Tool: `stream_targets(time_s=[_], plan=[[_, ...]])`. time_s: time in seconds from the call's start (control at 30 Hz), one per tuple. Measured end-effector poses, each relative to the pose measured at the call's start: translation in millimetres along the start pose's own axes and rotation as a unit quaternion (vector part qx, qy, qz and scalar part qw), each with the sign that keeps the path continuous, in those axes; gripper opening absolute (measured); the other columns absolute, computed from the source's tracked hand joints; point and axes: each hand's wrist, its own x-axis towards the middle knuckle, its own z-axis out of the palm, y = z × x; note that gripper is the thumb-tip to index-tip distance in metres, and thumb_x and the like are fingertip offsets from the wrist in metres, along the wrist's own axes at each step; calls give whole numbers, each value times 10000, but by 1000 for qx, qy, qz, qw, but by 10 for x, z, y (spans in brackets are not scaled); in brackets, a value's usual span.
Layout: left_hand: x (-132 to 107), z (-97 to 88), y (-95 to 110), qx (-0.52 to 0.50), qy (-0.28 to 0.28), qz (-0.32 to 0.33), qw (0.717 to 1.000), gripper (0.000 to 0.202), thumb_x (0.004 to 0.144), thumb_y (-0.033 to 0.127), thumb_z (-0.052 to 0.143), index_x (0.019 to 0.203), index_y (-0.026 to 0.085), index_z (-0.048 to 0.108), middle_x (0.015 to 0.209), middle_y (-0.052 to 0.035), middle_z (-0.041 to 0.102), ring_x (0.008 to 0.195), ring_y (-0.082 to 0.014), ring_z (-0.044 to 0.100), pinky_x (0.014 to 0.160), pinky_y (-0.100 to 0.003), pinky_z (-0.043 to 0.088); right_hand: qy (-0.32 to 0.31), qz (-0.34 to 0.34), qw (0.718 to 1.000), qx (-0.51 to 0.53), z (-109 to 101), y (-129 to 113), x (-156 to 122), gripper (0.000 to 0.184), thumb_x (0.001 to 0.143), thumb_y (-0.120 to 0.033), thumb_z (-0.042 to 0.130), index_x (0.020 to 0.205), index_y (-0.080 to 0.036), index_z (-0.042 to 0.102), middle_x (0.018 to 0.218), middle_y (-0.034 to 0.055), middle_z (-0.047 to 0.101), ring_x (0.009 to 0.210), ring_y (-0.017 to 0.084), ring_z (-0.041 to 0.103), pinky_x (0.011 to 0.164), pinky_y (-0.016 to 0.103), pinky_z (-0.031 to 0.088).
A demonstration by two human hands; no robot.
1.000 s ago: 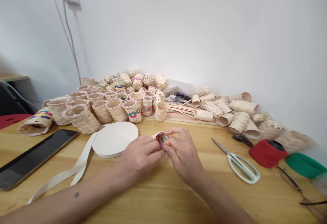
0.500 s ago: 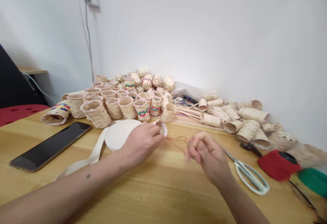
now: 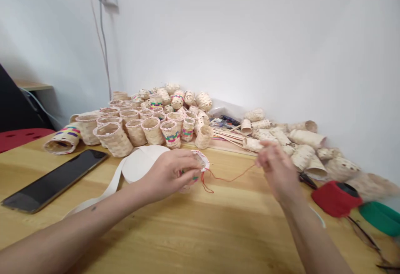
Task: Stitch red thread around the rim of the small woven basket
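Note:
My left hand (image 3: 175,170) is wrapped round a small woven basket (image 3: 201,159), whose rim is bound with white and red and faces right. Most of the basket's body is behind my fingers; bits of green and pink show between them. From the rim a red thread (image 3: 231,180) loops down and runs across to my right hand (image 3: 276,170). The fingers of that hand are pinched at the thread's far end and blurred by motion. Whether a needle is between them I cannot make out. Just left of my left hand lies a roll of white ribbon (image 3: 140,163).
Rows of woven baskets (image 3: 112,138) stand at the back left. More unbound baskets (image 3: 308,136) lie piled at the right, near thin sticks (image 3: 228,136). A phone (image 3: 56,178) lies left. A red spool (image 3: 334,199) and a green roll (image 3: 379,217) sit right.
My right hand has moved right and away, drawing the red thread longer. It now covers most of the scissors. My left hand has turned the basket slightly and shifted a little right.

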Motion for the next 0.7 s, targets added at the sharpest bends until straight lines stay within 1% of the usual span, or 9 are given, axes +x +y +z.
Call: stream_targets(time_s=[0.07,0.13,0.23,0.33,0.4,0.47,0.53,0.6,0.7], plan=[[0,-7,9,-54,-10,-21,998,132,883,167,548,890,174,680,836,-26,671,769,-132,591,693,-223,425,-131,45,978,-158,213,44,-122,219,794,-346,640,969,-214,640,585,-65,411,539,99,382,523,227,305],[-5,3,-1,-81,-28,-38,996,141,880,153,550,897,183,686,852,-20,674,764,-126,597,689,-215,428,-237,48,940,-242,360,41,-232,263,799,-333,639,1030,-207,649,584,-70,376,533,95,357,520,222,277],[-17,40,-15,-94,-51,-40,993,158,881,145,542,892,182,695,854,-23,667,769,-127,601,689,-218,433,-310,10,912,-269,470,24,-341,327,812,-352,632,1106,-209,640,584,-74,360,532,92,350,526,216,273],[-29,90,3,-104,-22,-32,994,157,878,166,545,888,178,701,873,-41,666,802,-140,606,709,-233,450,-305,-40,907,-287,523,49,-393,231,840,-345,600,988,-188,682,575,-61,414,540,95,390,542,217,296],[-40,130,28,-114,56,-46,991,162,868,188,556,945,180,699,962,-67,665,862,-159,604,733,-253,465,-267,-63,914,-298,547,81,-411,200,863,-326,562,859,-171,690,579,-43,472,545,98,416,546,220,309],[-55,181,52,-135,126,-92,978,179,850,223,579,974,178,700,983,-78,671,864,-172,604,729,-266,474,-227,-61,925,-298,563,108,-423,209,863,-316,550,795,-165,678,581,-33,505,532,98,415,527,221,310],[-70,243,68,-187,117,-170,960,182,835,272,600,935,176,719,884,-63,700,777,-170,614,690,-266,477,-202,-47,934,-292,573,120,-434,202,849,-315,558,774,-166,671,552,-38,488,499,95,383,489,219,295],[-81,308,77,-263,60,-247,931,202,817,325,619,881,174,736,791,-47,718,706,-170,621,661,-262,477,-191,-41,938,-287,582,121,-449,197,835,-316,569,750,-168,668,518,-47,446,476,91,353,462,217,277],[-76,374,92,-338,35,-313,887,228,761,356,669,867,166,737,702,-22,705,624,-149,593,581,-230,434,-195,-54,936,-289,605,116,-479,201,839,-316,571,741,-172,673,501,-53,418,460,88,337,449,218,267]])
